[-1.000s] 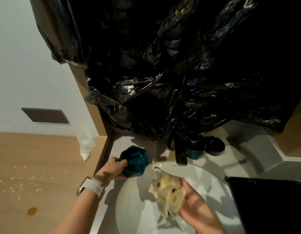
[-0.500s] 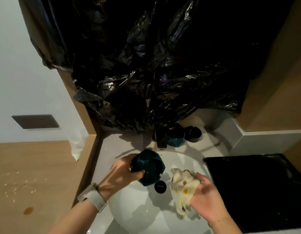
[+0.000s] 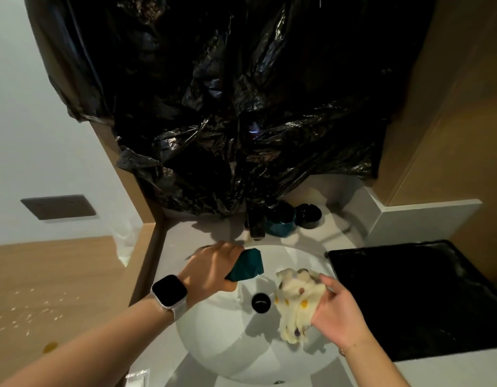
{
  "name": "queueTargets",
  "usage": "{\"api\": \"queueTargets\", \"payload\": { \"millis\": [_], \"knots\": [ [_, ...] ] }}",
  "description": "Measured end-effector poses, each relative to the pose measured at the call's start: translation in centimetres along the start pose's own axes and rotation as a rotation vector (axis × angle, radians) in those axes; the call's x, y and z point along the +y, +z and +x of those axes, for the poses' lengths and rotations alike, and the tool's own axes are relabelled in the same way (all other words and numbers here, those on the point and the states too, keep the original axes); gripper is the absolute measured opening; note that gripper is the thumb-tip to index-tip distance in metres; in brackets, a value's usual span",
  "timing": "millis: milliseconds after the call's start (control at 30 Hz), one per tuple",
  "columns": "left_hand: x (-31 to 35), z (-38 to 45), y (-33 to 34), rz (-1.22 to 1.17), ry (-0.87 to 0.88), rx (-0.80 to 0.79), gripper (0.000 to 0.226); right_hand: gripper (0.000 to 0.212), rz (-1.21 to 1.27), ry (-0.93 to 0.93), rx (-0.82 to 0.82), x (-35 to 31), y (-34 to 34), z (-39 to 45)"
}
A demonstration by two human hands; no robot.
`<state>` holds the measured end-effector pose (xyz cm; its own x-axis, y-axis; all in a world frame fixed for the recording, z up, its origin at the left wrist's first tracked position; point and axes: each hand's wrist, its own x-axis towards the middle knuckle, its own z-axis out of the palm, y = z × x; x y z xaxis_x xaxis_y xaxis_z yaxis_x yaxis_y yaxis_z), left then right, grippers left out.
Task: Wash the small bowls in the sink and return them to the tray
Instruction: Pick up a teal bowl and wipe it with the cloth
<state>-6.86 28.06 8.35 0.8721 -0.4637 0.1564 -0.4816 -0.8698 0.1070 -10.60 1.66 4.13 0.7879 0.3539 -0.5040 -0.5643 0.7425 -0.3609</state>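
My left hand [image 3: 211, 270] grips a small teal bowl [image 3: 248, 265] over the sink [image 3: 222, 342], just below the tap [image 3: 255, 223]. My right hand [image 3: 338, 308] clutches a soft spotted cloth [image 3: 296, 298] just beside it. The bowl looks rigid, faceted and probably slippery when wet, so I'd hold it by rim and wall. More bowls [image 3: 280, 223] sit beyond my hands; the black tray [image 3: 409, 297] lies right of my right hand.
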Motion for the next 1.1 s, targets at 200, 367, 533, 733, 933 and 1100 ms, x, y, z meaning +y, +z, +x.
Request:
{"api": "queueTargets", "payload": {
  "millis": [200,367,533,733,933,1100],
  "knots": [
    [-0.3,-0.5,0.3,-0.512,-0.42,-0.037,0.036,0.05,0.072,-0.044,0.003,-0.4,-0.9,0.6],
    [-0.1,-1.4,2.1,-1.083,-0.782,-0.129,0.04,0.039,-0.201,-0.074,-0.061,-0.2,0.7,-0.1],
    [1.1,-1.2,3.3,-1.396,-0.915,-0.164,0.034,0.063,-1.088,-0.066,-0.193,0.5,3.3,-0.1],
    [0.8,0.3,4.0,-1.459,-0.759,-0.353,0.016,0.017,-2.079,-0.218,-0.335,0.5,5.3,2.8],
    [-0.4,2.0,3.6,-1.638,-0.76,-0.429,0.032,0.047,-2.063,-0.39,-0.388,0.6,5.0,4.7],
    [0.1,1.9,4.2,-1.526,-0.732,-0.434,0.025,0.035,-2.016,-0.319,-0.375,1.3,5.8,4.7]
  ]
}}
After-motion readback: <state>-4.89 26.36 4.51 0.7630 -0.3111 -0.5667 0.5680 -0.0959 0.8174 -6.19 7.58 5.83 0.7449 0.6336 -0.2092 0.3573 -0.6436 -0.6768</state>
